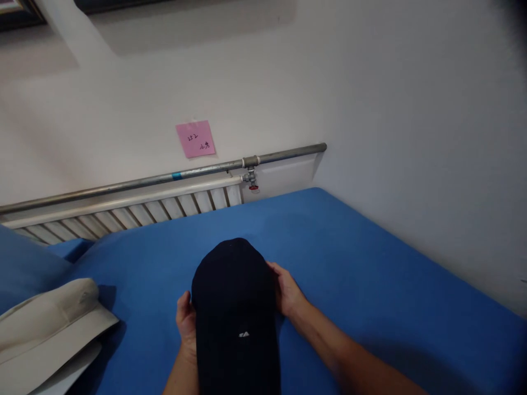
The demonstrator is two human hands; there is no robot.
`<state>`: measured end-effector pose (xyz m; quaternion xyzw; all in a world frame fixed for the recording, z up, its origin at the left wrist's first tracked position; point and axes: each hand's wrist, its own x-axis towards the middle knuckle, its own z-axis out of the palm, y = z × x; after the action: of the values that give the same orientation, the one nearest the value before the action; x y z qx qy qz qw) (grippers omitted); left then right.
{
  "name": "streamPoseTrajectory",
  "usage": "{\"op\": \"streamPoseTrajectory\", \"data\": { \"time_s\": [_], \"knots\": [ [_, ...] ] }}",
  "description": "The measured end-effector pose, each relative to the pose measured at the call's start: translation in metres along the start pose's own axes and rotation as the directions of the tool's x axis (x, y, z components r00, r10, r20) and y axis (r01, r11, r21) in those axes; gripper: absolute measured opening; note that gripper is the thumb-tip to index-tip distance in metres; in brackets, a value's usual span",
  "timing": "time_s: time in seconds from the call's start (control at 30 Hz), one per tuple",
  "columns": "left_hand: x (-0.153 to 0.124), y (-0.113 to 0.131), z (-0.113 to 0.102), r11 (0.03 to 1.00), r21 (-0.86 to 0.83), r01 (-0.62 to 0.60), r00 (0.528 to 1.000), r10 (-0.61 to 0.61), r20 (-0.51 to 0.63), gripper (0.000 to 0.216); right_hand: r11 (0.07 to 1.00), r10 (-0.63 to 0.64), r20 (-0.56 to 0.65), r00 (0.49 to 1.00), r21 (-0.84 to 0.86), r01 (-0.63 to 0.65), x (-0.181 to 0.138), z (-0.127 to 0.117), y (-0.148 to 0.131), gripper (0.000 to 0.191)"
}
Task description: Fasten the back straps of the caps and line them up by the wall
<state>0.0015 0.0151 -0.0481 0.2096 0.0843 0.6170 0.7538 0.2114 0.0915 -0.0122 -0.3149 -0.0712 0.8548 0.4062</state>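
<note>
- Head view: a black cap (236, 318) sits low in the middle of the picture, over a blue sheet (370, 285) that covers a bed. A small white logo shows on the near part of the cap.
- The left hand (186, 323) holds the cap's left side, thumb up along the cloth, the other fingers hidden behind it.
- The right hand (288, 293) grips the right side, fingers curled round the edge and closed on the fabric.
- Whether the cap rests on the sheet or is lifted just above it cannot be told.
- Handling it well likely calls for an even grip on both sides, so the soft crown keeps its shape and the stiff part is not bent.
- A cream hat (49, 329) lies well to the left, near the picture's bottom corner, apart from the cap.
- Open sheet spreads ahead and to the right, giving free room that way.
- The bed's far edge meets a radiator (135, 211) with a metal pipe (206, 171) above it; its right edge runs along a white wall (411, 137).
- A pink note (195, 139) is stuck on the wall above the pipe.
</note>
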Motion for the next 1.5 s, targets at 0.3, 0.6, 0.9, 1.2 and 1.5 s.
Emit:
{"op": "streamPoseTrajectory", "data": {
  "time_s": [0.3, 0.6, 0.9, 1.2, 1.5],
  "knots": [
    [0.01, -0.004, 0.029, 0.987, -0.042, 0.154, 0.976, -0.145, 0.16, 0.05, 0.996, -0.09, 0.04, 0.995, 0.008, 0.09, -0.007, 0.0, -0.006, 0.02],
    [0.019, -0.009, 0.038, 0.977, -0.09, 0.193, 0.981, -0.191, 0.031, 0.049, 0.994, -0.102, 0.031, 0.994, 0.053, 0.101, 0.001, -0.007, -0.015, 0.021],
    [0.018, 0.001, 0.022, 0.988, -0.096, 0.119, 0.952, -0.141, -0.273, 0.047, 0.991, -0.13, 0.051, 0.99, 0.023, 0.129, -0.002, -0.007, -0.025, 0.025],
    [0.016, 0.0, 0.019, 0.992, -0.055, 0.117, 0.931, -0.129, -0.342, 0.046, 0.998, -0.066, 0.296, 0.953, 0.031, 0.059, -0.014, -0.006, -0.029, 0.039],
    [0.013, 0.007, 0.002, 0.981, -0.059, 0.185, 0.901, -0.193, -0.388, 0.049, 0.998, 0.058, 0.458, 0.887, -0.004, -0.063, -0.021, -0.01, -0.032, 0.051]
  ]
}}
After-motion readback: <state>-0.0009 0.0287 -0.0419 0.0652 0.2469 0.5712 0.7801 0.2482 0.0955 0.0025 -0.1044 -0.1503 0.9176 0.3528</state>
